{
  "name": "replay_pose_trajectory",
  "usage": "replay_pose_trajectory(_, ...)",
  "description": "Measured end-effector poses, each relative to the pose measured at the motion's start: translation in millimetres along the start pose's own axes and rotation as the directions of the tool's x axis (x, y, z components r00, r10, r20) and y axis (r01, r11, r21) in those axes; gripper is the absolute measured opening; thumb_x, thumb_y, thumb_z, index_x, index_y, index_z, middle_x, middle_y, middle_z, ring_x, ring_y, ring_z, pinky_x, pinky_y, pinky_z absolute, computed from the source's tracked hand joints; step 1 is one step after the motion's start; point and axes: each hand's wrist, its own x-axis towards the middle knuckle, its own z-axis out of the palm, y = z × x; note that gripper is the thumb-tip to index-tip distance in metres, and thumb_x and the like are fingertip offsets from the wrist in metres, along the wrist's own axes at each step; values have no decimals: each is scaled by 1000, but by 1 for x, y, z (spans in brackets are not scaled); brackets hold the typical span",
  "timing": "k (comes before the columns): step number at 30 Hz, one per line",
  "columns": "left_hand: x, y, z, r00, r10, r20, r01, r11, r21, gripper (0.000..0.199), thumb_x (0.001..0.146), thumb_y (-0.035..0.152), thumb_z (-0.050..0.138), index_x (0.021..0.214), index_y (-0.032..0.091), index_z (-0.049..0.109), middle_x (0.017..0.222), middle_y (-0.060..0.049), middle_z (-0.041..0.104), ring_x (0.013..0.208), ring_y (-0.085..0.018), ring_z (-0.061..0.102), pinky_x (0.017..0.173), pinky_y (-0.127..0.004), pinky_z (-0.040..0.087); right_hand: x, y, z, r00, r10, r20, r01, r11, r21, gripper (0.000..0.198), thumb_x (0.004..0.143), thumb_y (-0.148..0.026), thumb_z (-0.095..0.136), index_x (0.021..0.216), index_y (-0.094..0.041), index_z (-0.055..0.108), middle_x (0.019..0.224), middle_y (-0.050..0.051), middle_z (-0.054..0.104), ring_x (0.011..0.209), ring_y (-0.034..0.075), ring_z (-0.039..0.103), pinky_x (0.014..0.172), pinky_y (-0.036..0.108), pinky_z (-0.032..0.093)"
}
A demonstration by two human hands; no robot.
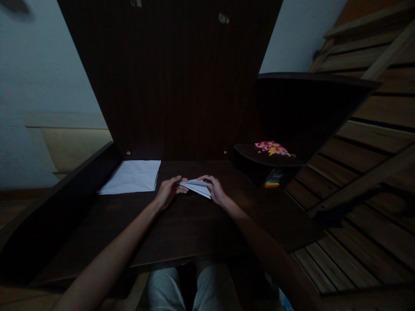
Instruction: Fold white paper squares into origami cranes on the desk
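Folded white paper (197, 186) held over the bench (191, 229)
Long axis crosswise, tip leftward; left hand (167, 191) pinches the tip between fingers, right hand (217, 190) pinches the wider end.

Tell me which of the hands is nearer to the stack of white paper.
Left. The left hand is just right of the stack of white paper, holding the narrow end of the folded sheet; the right hand is farther right, at its wider end.

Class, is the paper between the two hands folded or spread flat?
Folded: the paper between the left hand and right hand shows a narrow, tapering shape with layered edges.
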Motion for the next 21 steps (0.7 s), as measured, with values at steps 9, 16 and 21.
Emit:
replay_pose_trajectory(9,-4,-2,4,986,122,-114,-107,986,128,49,64,15,79,110,10,61,77,-6,72,64,-17,70,69,-31,59,-4,-1,-1,986,70,151,-69,998,-15,52,61,-21,73,110,-25,56,93,0,65,61,16,64,50,30,55)
replay_pose_trajectory(16,-2,1,1,991,92,-99,-79,988,132,44,62,12,77,103,10,62,62,0,66,59,-18,70,62,-30,60,2,6,-1,1000,-10,-23,9,998,-55,55,62,-30,78,108,-20,51,65,-4,63,47,11,59,43,22,48)
replay_pose_trajectory(21,-7,-4,3,996,-44,80,26,976,216,31,64,23,80,89,9,68,69,-6,70,55,-15,66,56,-26,57,1,2,0,996,-68,-62,64,996,-68,64,55,-29,83,110,-20,52,61,-6,62,47,11,58,43,20,45)
